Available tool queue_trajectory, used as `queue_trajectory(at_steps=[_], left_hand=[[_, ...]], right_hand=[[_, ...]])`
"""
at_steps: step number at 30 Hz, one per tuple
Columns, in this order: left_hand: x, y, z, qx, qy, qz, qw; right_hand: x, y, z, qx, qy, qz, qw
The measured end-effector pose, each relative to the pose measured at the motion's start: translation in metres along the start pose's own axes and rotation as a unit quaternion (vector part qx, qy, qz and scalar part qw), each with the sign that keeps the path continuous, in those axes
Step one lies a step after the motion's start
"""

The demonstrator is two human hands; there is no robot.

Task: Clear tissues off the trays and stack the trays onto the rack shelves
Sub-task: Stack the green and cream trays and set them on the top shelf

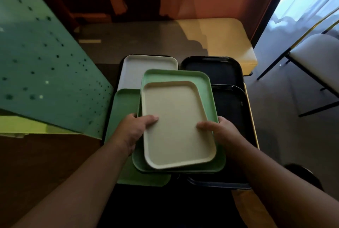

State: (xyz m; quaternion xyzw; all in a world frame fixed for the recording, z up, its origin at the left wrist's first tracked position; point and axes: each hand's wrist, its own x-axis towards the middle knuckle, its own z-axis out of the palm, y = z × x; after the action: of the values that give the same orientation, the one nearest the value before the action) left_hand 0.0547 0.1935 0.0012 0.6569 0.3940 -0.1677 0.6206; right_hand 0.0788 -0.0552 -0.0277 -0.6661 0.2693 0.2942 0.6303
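A cream tray (176, 126) lies nested on a larger light green tray (205, 88), and I hold the pair by its two long sides. My left hand (134, 130) grips the left edges with the thumb on the cream tray. My right hand (218, 132) grips the right edges, thumb also on the cream tray. Beneath them lie a pale grey tray (146, 66), another green tray (124, 117) and two black trays (216, 71) (231, 106). No tissue shows on any tray.
A green perforated panel (45, 73) slopes along the left. A yellow bench (220, 38) stands behind the trays, against an orange wall. A white chair with black legs (315, 62) stands at the right, next to a bright window.
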Motion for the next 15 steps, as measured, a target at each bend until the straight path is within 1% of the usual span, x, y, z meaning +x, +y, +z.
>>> queue_trajectory(at_steps=[5, 7, 11, 13, 15], left_hand=[[-0.009, -0.048, -0.054, -0.011, 0.024, -0.017, 1.0], [-0.014, -0.062, -0.069, -0.019, 0.01, -0.011, 1.0], [-0.024, -0.075, -0.088, -0.026, -0.032, 0.028, 0.999], [-0.028, -0.077, -0.091, -0.011, -0.032, 0.031, 0.999], [-0.027, -0.077, -0.095, 0.006, -0.028, 0.033, 0.999]], right_hand=[[-0.019, 0.027, 0.05, -0.015, -0.055, 0.016, 0.998], [-0.026, 0.033, 0.061, -0.008, -0.067, 0.021, 0.998], [-0.035, 0.044, 0.066, 0.035, -0.101, 0.052, 0.993], [-0.04, 0.048, 0.068, 0.055, -0.126, 0.057, 0.989], [-0.046, 0.049, 0.069, 0.051, -0.134, 0.044, 0.989]])
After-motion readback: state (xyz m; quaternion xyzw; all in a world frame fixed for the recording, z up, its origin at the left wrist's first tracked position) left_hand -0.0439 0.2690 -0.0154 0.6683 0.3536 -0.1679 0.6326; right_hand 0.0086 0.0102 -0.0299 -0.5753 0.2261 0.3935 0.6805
